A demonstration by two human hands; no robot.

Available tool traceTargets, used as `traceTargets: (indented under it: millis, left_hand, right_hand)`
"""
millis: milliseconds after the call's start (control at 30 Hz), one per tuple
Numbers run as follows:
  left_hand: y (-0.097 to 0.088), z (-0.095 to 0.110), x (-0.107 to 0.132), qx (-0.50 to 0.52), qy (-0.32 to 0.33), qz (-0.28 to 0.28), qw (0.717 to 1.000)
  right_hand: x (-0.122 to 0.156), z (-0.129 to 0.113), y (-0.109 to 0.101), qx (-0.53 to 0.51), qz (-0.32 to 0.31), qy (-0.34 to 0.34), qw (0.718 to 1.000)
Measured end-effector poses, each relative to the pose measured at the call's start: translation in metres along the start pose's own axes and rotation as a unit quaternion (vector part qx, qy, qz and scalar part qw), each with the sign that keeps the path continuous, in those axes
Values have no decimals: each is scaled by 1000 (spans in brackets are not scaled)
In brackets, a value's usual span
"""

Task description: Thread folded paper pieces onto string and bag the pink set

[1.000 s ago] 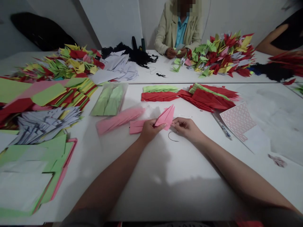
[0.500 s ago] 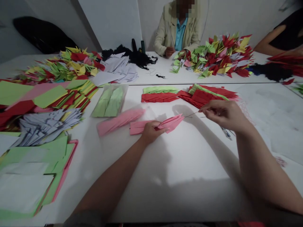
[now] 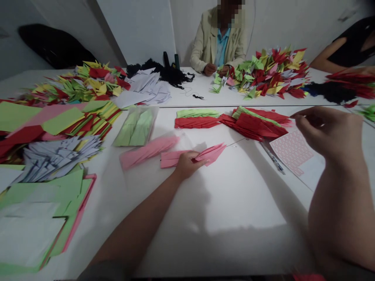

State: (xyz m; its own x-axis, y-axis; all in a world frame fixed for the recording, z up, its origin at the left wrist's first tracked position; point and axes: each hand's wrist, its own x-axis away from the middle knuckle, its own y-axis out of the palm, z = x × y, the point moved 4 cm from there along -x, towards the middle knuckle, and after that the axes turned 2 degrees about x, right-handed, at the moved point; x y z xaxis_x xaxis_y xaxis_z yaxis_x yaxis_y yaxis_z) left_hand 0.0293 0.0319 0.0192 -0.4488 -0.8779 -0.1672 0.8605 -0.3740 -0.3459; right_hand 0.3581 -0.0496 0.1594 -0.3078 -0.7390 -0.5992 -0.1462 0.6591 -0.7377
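My left hand (image 3: 189, 164) is closed on folded pink paper pieces (image 3: 215, 152), thumb on top, just above the white table. A thin dark thread (image 3: 238, 141) runs from their pointed tip toward the right and fades from sight over the red paper. Higher and to the right, my right hand (image 3: 328, 130) is pinched at the fingertips on the thread's far end; whether a needle is there is too small to tell. Another folded pink strip (image 3: 170, 159) lies beside my left hand, touching it, and a bagged pink bundle (image 3: 149, 151) rests further left.
Red folded papers (image 3: 254, 124) and a green bag (image 3: 136, 125) lie ahead. A pen (image 3: 274, 160) and label sheet (image 3: 295, 152) are below my right hand. Paper stacks (image 3: 43, 195) fill the left. A co-worker (image 3: 218, 43) sits opposite beside a colourful folded-paper pile (image 3: 272, 74).
My right hand has moved right and slightly up, away from the pink paper, drawing the thread out. The label sheet and pen are now more exposed. My left hand stays put.
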Motion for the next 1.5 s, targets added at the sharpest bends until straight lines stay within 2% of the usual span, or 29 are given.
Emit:
traceTargets:
  millis: [67, 133, 200, 267, 333, 367, 400, 433, 500, 533, 600, 633, 700, 800, 967, 1133, 1333, 1500]
  left_hand:
    - [-1, -1, 0, 2, -16, 8, 1000]
    - [-1, -1, 1, 6, -31, 11, 999]
    - [-1, -1, 1, 8, -35, 8, 999]
    - [-1, -1, 1, 9, -29, 11, 999]
    - [-2, -1, 1, 11, -19, 18, 1000]
    - [-2, -1, 1, 13, -14, 20, 1000]
    - [-2, -1, 0, 15, -9, 23, 1000]
    - [-2, -2, 0, 17, -3, 24, 1000]
    - [-2, -3, 0, 17, 7, 21, 1000]
    - [-2, -4, -1, 15, 12, 17, 1000]
    - [-1, -6, -1, 12, 17, 14, 1000]
    - [-1, -6, -1, 10, 18, 14, 1000]
    - [0, -8, -1, 3, 17, 19, 1000]
    - [1, -8, 0, -9, 14, 17, 1000]
    - [2, -5, 1, 11, 27, -5, 1000]
    - [3, -8, 1, 40, 36, -11, 998]
    - [3, -14, -1, 31, 58, -10, 998]
    - [2, -14, 0, 53, 59, -1, 997]
  right_hand:
    - [-1, 11, -1, 28, 27, 45, 998]
    - [-3, 20, -1, 98, 33, 75, 992]
    - [-4, 22, 0, 150, 19, 65, 986]
    - [-3, 13, 4, 104, -9, 35, 994]
    - [4, -5, 17, -30, -67, 25, 997]
    - [10, -18, 27, -95, -116, 19, 988]
    - [20, -34, 42, -163, -193, 2, 968]
    - [32, -51, 57, -240, -278, -22, 930]
    - [56, -81, 86, -329, -392, -53, 858]
    - [68, -92, 98, -349, -439, -63, 826]
    - [82, -105, 114, -369, -487, -67, 789]
    - [85, -107, 118, -361, -490, -74, 790]
    - [82, -107, 114, -325, -465, -99, 818]
    - [69, -105, 95, -267, -411, -150, 859]
    - [61, -111, 63, -209, -376, -247, 869]
    - [56, -106, 35, -136, -342, -305, 878]
    - [43, -90, -9, -142, -240, -324, 904]
    - [43, -76, -37, -110, -181, -273, 939]
